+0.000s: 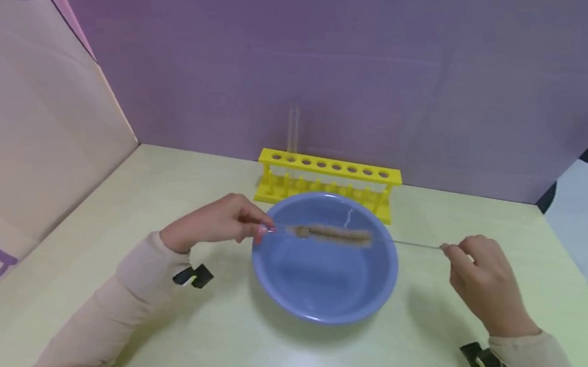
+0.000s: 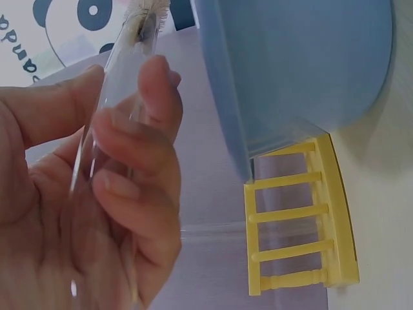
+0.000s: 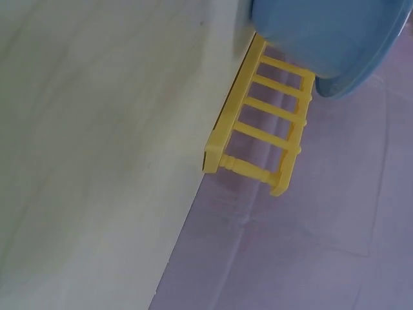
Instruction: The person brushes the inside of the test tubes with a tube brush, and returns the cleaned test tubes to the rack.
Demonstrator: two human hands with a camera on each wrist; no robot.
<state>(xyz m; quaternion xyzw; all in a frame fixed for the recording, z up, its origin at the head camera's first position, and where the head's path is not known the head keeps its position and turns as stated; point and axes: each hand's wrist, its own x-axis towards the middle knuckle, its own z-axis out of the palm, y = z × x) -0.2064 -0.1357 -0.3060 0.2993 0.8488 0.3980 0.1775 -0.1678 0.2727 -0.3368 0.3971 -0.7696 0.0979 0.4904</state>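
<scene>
A clear glass test tube (image 2: 120,71) lies between the thumb and curled fingers of my left hand (image 1: 227,218). My right hand (image 1: 483,281) pinches the thin wire handle of a test tube brush (image 1: 339,235) at its far end. Tube and brush are in line, held level over the blue basin (image 1: 313,312). The brush's bristled head spans the middle of the basin in the head view, blurred, and its tip is at the mouth of the tube in the left wrist view. In the right wrist view the right hand does not appear.
Behind the basin stands a yellow test tube rack (image 1: 330,166), with an upright glass test tube (image 1: 292,130) near its left end. The light table (image 1: 195,327) meets a purple backdrop (image 1: 337,69) just behind the rack. A printed panel (image 1: 39,123) borders the left side.
</scene>
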